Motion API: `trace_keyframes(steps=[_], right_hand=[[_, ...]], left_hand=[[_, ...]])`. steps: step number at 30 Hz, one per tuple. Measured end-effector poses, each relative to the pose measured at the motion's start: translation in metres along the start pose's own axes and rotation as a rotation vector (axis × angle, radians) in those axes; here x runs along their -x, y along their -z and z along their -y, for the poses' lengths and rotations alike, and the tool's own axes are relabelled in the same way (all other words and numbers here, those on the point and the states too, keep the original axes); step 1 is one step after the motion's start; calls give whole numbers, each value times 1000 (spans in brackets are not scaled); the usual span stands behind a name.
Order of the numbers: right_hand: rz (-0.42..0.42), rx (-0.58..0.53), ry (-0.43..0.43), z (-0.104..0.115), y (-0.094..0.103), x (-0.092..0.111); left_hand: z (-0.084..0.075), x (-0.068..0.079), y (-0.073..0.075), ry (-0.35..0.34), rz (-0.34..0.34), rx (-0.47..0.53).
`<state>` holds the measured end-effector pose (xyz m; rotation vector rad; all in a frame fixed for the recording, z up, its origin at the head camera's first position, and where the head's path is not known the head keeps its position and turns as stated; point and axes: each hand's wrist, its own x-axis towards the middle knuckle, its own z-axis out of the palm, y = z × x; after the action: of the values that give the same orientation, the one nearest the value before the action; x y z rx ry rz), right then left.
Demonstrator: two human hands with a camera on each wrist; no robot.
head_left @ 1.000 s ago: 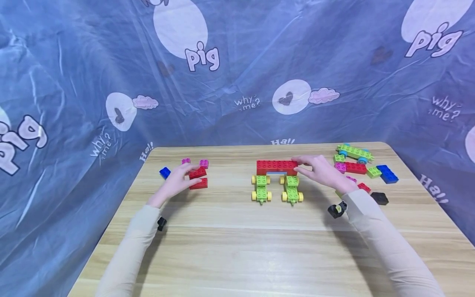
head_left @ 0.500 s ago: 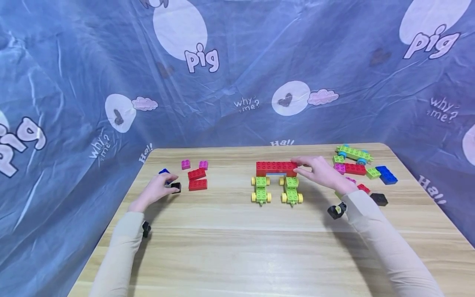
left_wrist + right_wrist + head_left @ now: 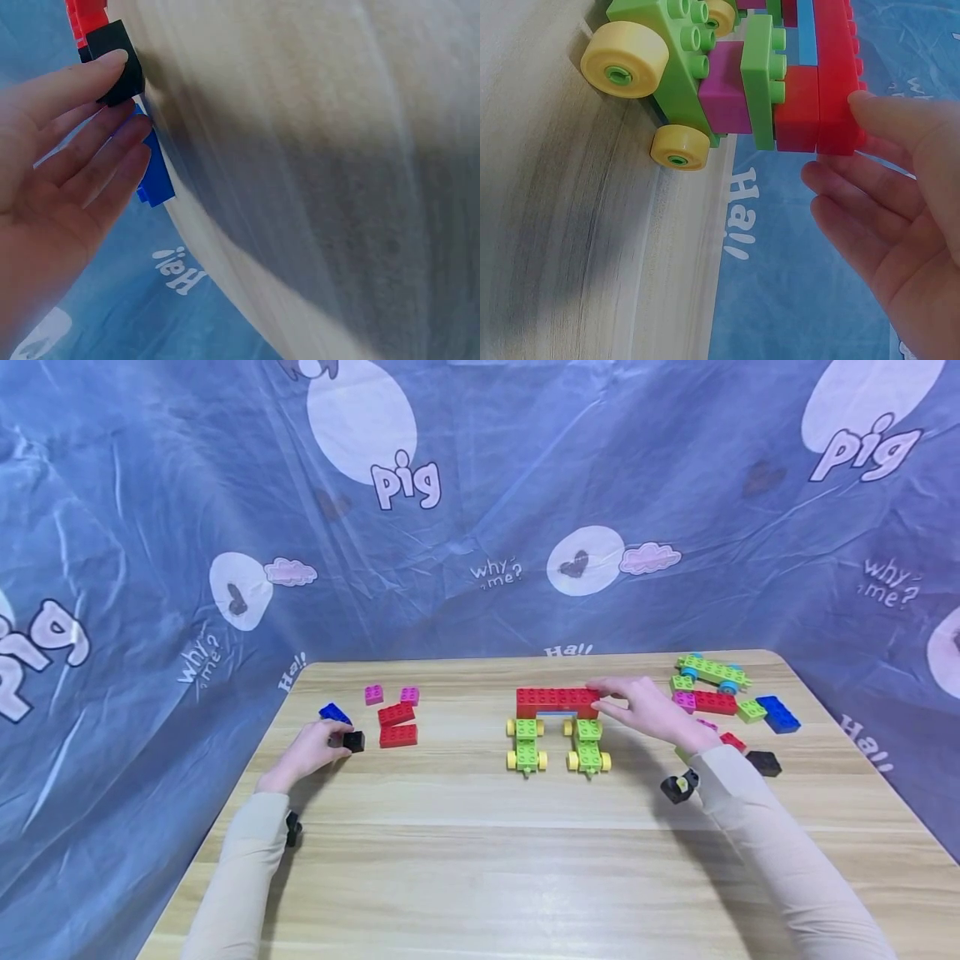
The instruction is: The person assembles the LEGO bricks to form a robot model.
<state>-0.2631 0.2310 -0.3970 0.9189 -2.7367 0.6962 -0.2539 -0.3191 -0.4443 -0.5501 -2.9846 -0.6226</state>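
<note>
My left hand pinches a small black toy building brick low over the left of the table. The left wrist view has the thumb on one face of that brick, a blue brick behind the fingers. On the right, my right hand grips the right end of a long red brick. This brick tops a bridge-like build over two green wheeled bases. In the right wrist view, a magenta brick, a green brick and a red brick are stacked below it.
Two red bricks and two magenta bricks lie right of and beyond the left hand. Beyond the right forearm are a green wheeled base, a blue brick, a black brick and several other bricks.
My left hand has left the red bricks, moved left and toward me, and taken hold of the black brick. The right hand stays at the end of the long red brick.
</note>
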Motion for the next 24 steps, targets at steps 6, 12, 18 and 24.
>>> trace_keyframes(steps=[6,12,18,24], right_hand=[[-2,-5,-8,0,0,-1],[-6,-10,-6,0,-1,0],[-7,-11,1,-1,0,1],[-5,-12,11,-2,0,1]], left_hand=[[-1,1,1,14,-11,9],[-5,0,6,35,-13,112],[-12,-9,11,37,-52,187],[-26,-19,14,30,-62,206]])
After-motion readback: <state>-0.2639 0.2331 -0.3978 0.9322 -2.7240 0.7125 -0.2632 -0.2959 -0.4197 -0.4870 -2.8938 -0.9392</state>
